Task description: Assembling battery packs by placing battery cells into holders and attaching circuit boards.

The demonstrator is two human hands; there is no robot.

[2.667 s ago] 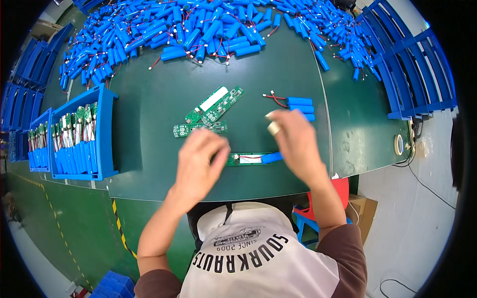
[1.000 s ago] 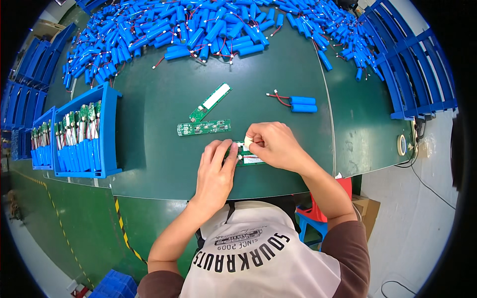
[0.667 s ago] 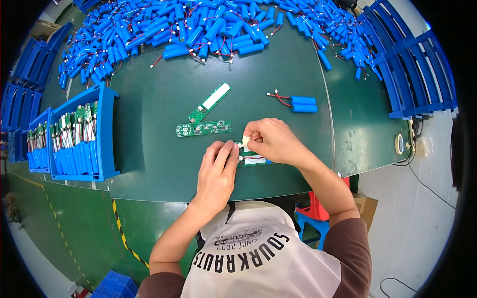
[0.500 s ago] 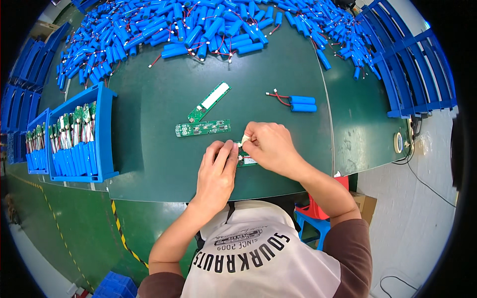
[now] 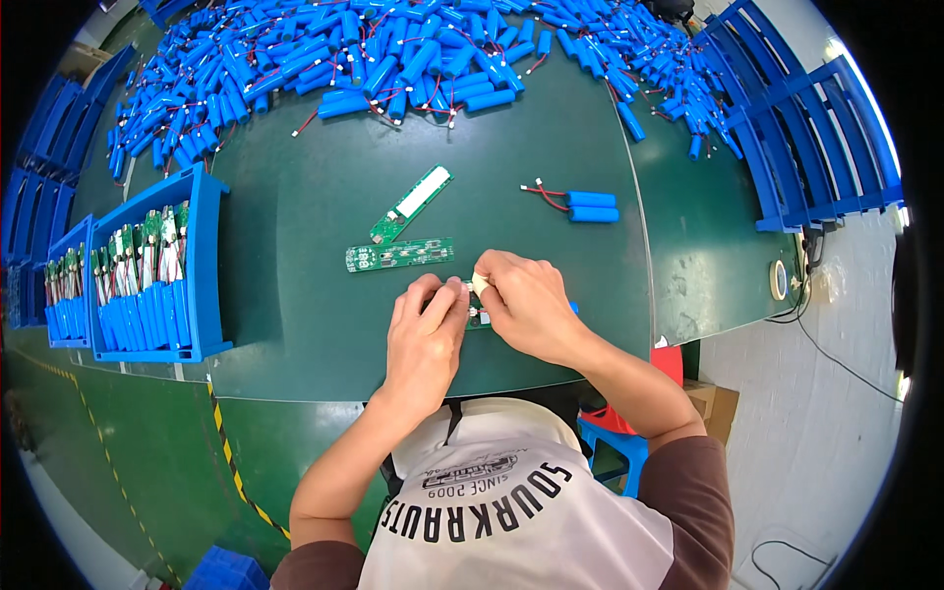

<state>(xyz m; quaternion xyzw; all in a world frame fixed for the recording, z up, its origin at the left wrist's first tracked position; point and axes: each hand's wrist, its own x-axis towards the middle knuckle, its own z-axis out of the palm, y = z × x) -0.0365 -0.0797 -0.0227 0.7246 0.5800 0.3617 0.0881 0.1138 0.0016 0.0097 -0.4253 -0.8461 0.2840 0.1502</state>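
Observation:
At the middle of the green table, my left hand (image 5: 428,339) is closed on the left end of a green circuit board (image 5: 479,322), mostly covered by both hands. My right hand (image 5: 526,303) pinches beside my left fingertips, over that board. Something pale yellow shows at its thumb and finger; whatever they grip is too small to make out. A blue battery's end (image 5: 574,308) peeks out right of my right hand. Beyond my hands lie a second circuit board (image 5: 400,254) and a third, tilted one with a white strip (image 5: 413,204). Two blue batteries (image 5: 592,206) with red leads rest farther right.
A large heap of blue batteries (image 5: 413,59) covers the far table. Blue bins (image 5: 211,265) at the left hold boards with batteries. Blue racks (image 5: 816,138) stand at the right, near a tape roll (image 5: 778,280). A blue stool (image 5: 624,452) is below the table edge.
My right hand has shifted slightly down and left, still pinching at the board. A blue battery end now shows beside it. My left hand keeps its grip; the whole view has moved a little.

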